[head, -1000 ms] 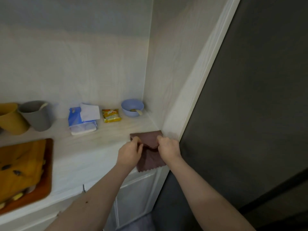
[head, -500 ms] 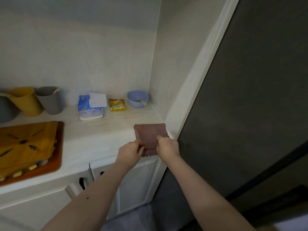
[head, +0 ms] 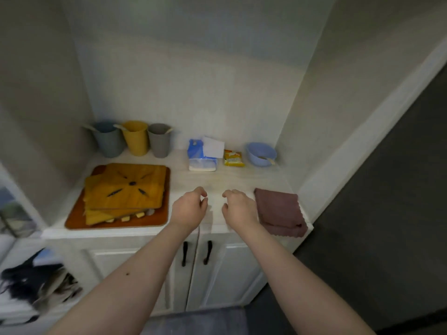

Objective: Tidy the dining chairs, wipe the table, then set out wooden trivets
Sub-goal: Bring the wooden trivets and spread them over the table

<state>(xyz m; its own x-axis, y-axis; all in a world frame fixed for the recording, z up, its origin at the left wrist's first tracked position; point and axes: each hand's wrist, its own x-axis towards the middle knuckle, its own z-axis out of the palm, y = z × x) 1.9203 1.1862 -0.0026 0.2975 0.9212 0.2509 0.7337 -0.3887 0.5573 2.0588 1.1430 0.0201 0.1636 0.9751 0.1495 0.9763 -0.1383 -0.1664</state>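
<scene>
Both hands hover empty over the counter [head: 193,180], fingers loosely curled: the left hand [head: 189,209] and the right hand [head: 238,207] hold nothing. The folded brown cloth [head: 280,211] lies just right of the right hand. The stacked wooden trivets [head: 125,189] sit on an orange tray [head: 77,218], left of the left hand.

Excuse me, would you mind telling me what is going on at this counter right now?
A person stands at a white counter with both hands empty. The left hand and right hand hover over it, fingers loosely curled. A folded brown cloth lies at the counter's right edge, beside the right hand and apart from it. The stack of wooden trivets sits untouched on an orange tray to the left.
</scene>
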